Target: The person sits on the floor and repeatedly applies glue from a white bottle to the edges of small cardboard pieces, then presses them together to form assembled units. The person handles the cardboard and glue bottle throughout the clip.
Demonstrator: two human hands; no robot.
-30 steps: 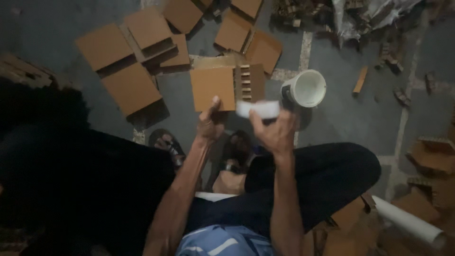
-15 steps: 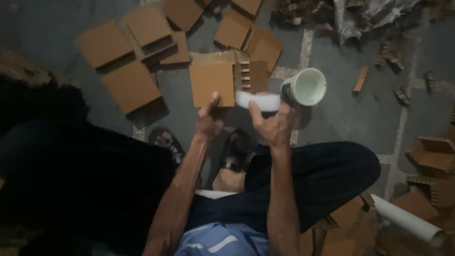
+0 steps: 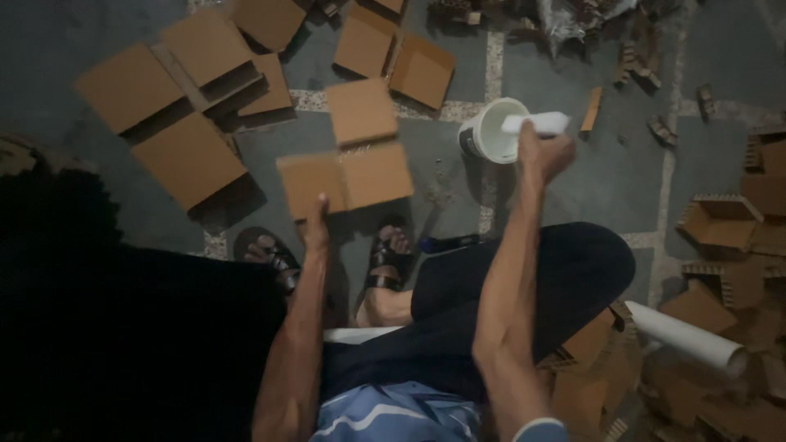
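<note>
My left hand (image 3: 315, 223) grips the near edge of a flat brown cardboard piece (image 3: 344, 180), held above the floor in front of my sandalled feet. My right hand (image 3: 540, 154) is closed around a white stick-like tool (image 3: 536, 124) whose tip points into a white bucket (image 3: 490, 131) standing on the floor to the right. A separate square cardboard piece (image 3: 360, 110) lies just beyond the held one.
Several square cardboard pieces (image 3: 188, 160) lie spread over the dark floor at the upper left and top. Corrugated cardboard scraps (image 3: 729, 221) pile up at the right, with a white tube (image 3: 688, 336) beside my right knee. My legs and sandals (image 3: 385, 262) fill the middle.
My right hand has moved the white tool away from the cardboard, rightward to the bucket. My left hand has tipped the cardboard piece flatter and lower.
</note>
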